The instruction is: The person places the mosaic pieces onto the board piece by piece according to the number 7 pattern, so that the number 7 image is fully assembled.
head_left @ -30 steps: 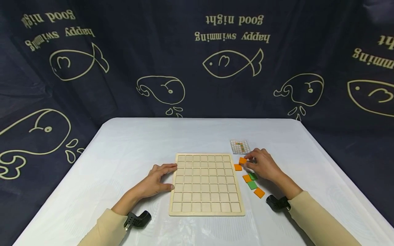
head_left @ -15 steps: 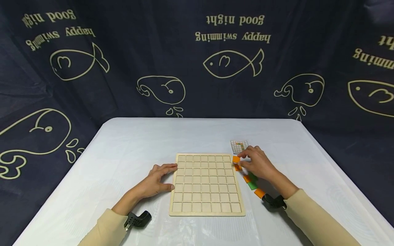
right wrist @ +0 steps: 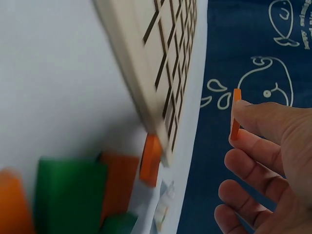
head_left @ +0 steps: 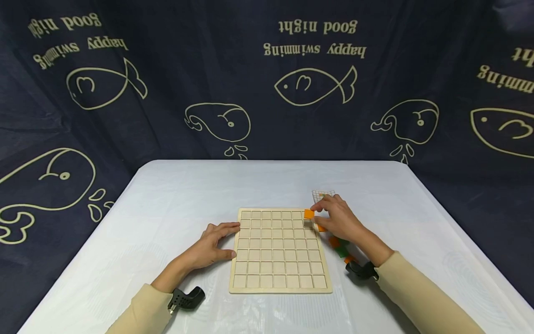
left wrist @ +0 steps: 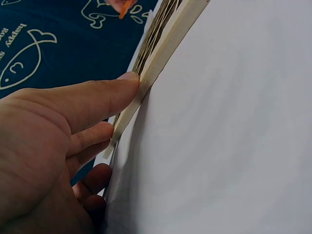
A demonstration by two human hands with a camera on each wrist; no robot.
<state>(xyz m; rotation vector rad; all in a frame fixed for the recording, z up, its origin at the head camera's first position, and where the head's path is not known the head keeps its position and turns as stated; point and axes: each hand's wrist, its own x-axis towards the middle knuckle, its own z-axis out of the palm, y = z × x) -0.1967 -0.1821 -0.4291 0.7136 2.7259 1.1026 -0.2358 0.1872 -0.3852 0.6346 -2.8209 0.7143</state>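
Note:
A square wooden grid board [head_left: 280,293] lies on the table. Along its left edge rests my left hand [head_left: 212,246]; the thumb and fingertips touch the rim, as the left wrist view [left wrist: 58,122] also shows. My right hand [head_left: 340,218] pinches an orange tile [head_left: 309,214] between thumb and index finger above the board's upper right corner. In the right wrist view that orange tile [right wrist: 236,114] is seen edge-on, apart from the board. Another orange tile [right wrist: 151,160] lies against the board's right edge. Green tiles [right wrist: 70,195] and more orange ones lie below, partly hidden by the right arm in the head view.
A small printed card [head_left: 320,195] with a coloured grid pattern lies beyond the right hand, partly covered by it. A white cloth [head_left: 200,185] covers the table. Behind stands a dark curtain [head_left: 233,83] with fish and whale drawings.
My right hand has carried the orange tile leftward from beside the board to above its upper right corner. The right forearm now covers more of the loose tiles. My left hand stays put.

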